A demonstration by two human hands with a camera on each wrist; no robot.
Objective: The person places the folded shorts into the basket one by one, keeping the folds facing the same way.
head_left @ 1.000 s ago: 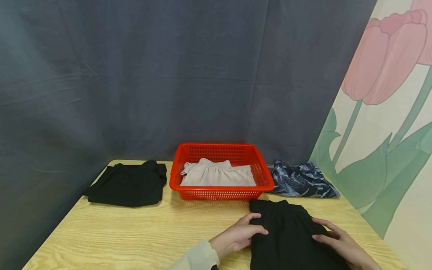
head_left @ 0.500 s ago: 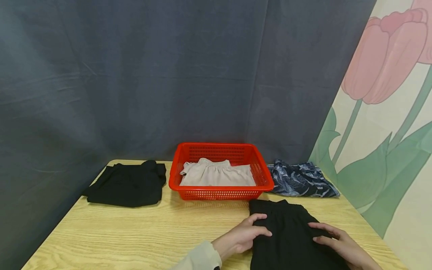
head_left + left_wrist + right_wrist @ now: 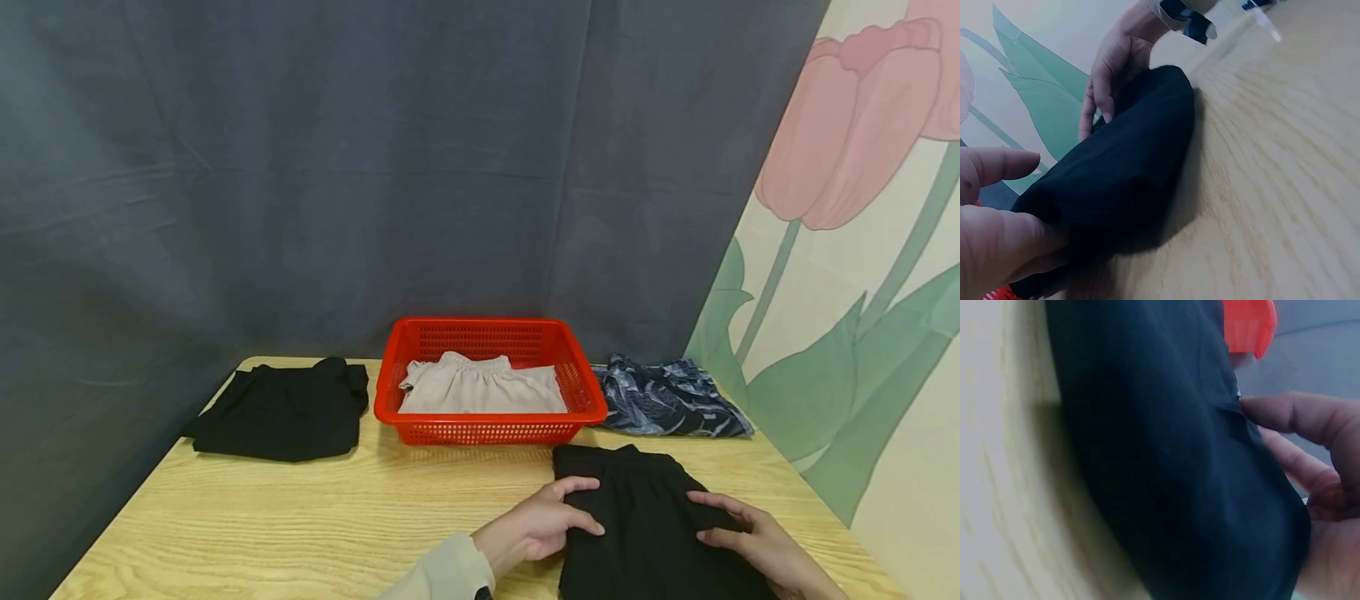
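Black shorts (image 3: 637, 517) with a gathered waistband lie folded at the front right of the table, their lower end cut off by the head view. My left hand (image 3: 536, 525) holds their left edge, thumb and forefinger on top; in the left wrist view its other fingers go under the cloth (image 3: 1116, 181). On the opposite edge, my right hand (image 3: 761, 542) grips the shorts. The right wrist view has a fingertip (image 3: 1260, 412) pressing a small crease into the fabric, with other fingers curled behind the edge.
A red plastic basket (image 3: 487, 431) with light beige clothing (image 3: 483, 387) inside stands at the back middle. Black folded clothing (image 3: 285, 412) lies back left, dark patterned clothing (image 3: 667, 400) back right. A grey curtain (image 3: 337, 167) hangs behind the wooden table (image 3: 300, 517).
The left hand has shifted slightly right, further over the edge of the shorts. The right forefinger has moved a little inward and down. The shorts lie almost where they were.
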